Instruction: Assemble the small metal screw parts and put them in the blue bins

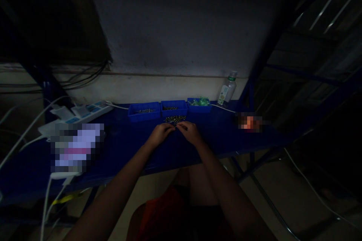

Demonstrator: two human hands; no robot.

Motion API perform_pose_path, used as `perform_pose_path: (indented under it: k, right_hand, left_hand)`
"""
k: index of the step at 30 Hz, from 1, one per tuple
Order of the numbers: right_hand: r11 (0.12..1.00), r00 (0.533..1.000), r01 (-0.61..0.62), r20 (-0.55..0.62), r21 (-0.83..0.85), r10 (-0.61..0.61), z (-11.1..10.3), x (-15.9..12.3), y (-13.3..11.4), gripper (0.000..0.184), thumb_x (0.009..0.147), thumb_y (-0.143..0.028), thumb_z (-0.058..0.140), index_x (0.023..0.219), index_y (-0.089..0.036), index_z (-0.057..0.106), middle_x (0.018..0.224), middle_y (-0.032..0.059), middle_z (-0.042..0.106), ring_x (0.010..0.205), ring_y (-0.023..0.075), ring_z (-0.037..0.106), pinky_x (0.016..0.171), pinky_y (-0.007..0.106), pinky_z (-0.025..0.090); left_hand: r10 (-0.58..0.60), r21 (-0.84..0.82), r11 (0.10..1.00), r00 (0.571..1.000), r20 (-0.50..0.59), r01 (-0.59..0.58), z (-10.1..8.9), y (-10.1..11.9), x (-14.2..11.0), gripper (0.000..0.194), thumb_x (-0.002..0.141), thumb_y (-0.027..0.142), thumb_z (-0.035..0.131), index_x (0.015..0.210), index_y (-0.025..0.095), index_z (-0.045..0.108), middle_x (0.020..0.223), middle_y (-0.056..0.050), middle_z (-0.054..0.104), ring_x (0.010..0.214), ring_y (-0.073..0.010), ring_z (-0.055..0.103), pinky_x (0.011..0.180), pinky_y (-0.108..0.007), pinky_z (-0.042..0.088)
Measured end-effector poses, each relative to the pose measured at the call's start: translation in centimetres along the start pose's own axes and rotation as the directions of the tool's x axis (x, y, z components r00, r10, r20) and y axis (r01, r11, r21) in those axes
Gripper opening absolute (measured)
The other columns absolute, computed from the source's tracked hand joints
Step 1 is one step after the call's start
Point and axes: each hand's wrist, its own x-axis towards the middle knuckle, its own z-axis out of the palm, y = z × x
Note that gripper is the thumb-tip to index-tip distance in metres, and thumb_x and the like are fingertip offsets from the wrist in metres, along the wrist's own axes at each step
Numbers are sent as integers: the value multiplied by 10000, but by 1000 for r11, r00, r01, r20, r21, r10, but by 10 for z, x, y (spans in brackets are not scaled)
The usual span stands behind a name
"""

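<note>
The hands, left hand [160, 134] and right hand [191, 132], come together at the fingertips just on the near side of the pile of small metal pieces [175, 119], about equally close to it; too dim to tell whether they pinch a piece. The pile lies on the bench [223, 133], longer from left to right, with the middle blue tray [181, 112] right behind it. Bench surface stretches to the pile's left and right; the front edge runs on its near side.

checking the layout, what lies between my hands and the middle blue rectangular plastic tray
In the head view, a loose pile of small, shiny metallic pieces lies there.
</note>
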Motion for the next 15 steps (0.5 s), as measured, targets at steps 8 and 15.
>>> perform_pose_path:
  k: [8, 15]
  right_hand:
    - [999, 999, -33, -18, -7, 33, 2, 0, 5, 219, 830, -310, 470, 910, -176, 624, 841, 32, 649, 739, 114, 591, 695, 212, 433]
    - [989, 988, 7, 152, -145, 15, 3, -2, 3, 178, 829, -292, 485, 836, -195, 634, 777, 14, 639, 675, 108, 554, 639, 204, 395]
  left_hand:
    - [-17, -33, 999, 996, -87, 14, -2, 10, -1, 266, 852, 367, 435, 864, 173, 616, 859, -43, 633, 793, -161, 573, 734, -262, 425]
    - [-2, -101, 995, 996, -89, -7, -3, 14, -2, 261, 817, 380, 489, 873, 160, 617, 828, -38, 613, 719, -140, 553, 672, -246, 425]
